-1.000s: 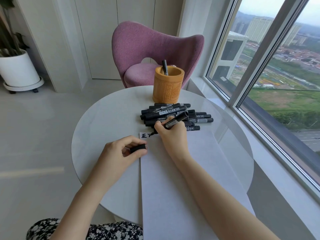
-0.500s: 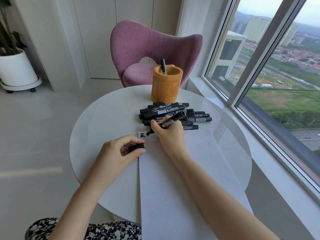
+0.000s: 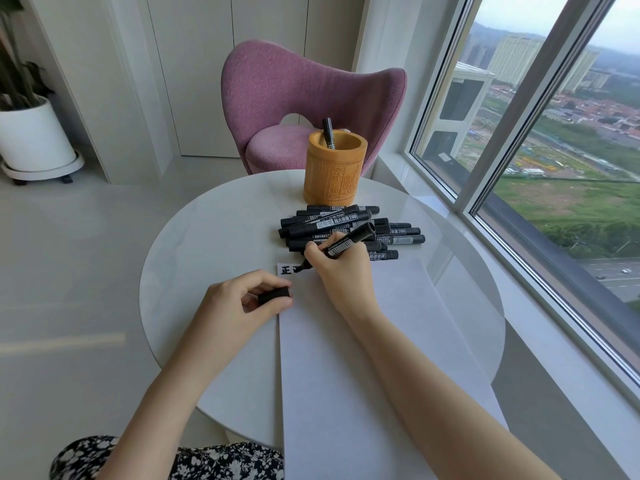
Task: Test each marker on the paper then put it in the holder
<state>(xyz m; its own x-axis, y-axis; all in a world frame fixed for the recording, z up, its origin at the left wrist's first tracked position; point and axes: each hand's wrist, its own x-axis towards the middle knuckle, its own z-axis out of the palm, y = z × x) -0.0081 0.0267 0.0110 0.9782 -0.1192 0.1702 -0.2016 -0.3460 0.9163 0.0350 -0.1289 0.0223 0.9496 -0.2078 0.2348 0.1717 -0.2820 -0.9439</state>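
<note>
Nudges marker (image 3: 346, 243) tip further along paper (image 3: 363, 375) top edge, clasped in right grip (image 3: 341, 271); pinches cap (image 3: 273, 295) in left grip (image 3: 239, 303) on worktop (image 3: 207, 244).

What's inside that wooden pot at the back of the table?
One black marker stands in the wooden holder, its top sticking out above the rim. Its lower end and the holder's bottom are hidden by the wall.

One head-worn wide-angle view looks forward and down, close over the round table (image 3: 214, 237), toward the window (image 3: 540, 188).
</note>
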